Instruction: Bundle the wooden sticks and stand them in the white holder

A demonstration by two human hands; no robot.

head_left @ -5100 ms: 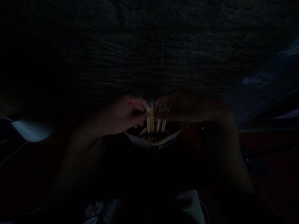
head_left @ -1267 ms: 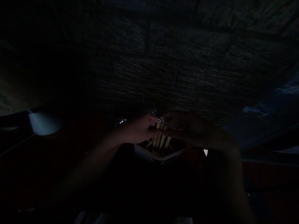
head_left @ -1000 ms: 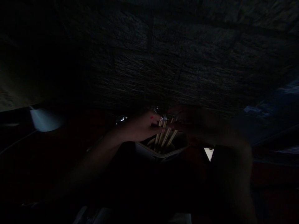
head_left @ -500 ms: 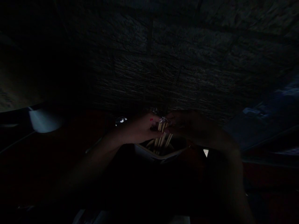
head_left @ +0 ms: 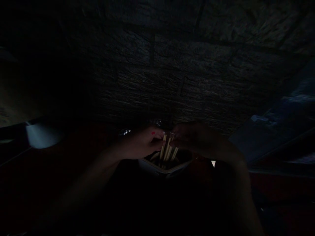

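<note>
Several pale wooden sticks, by their look chopsticks [head_left: 168,150], stand at a slant in a light-walled container [head_left: 157,169] with rounded corners. A pale curved rim shows inside it. My left hand [head_left: 145,141], with a red mark near the thumb, pinches the upper ends from the left. From the other side my right hand [head_left: 194,139], in deep shadow, has its fingers closed at the same upper ends. Something clear and shiny, like plastic film [head_left: 169,133], glints at the tops between both hands.
A rough block wall [head_left: 157,78] rises close behind the hands. To the left is a white cone-shaped object [head_left: 41,136] beside a tan surface [head_left: 17,98]. A shiny round item [head_left: 124,131] lies behind my left forearm. A bluish panel [head_left: 268,121] leans at right.
The view has shifted a little, so hands and container sit slightly lower and further left. My fingertips have moved apart slightly at the tops of the chopsticks.
</note>
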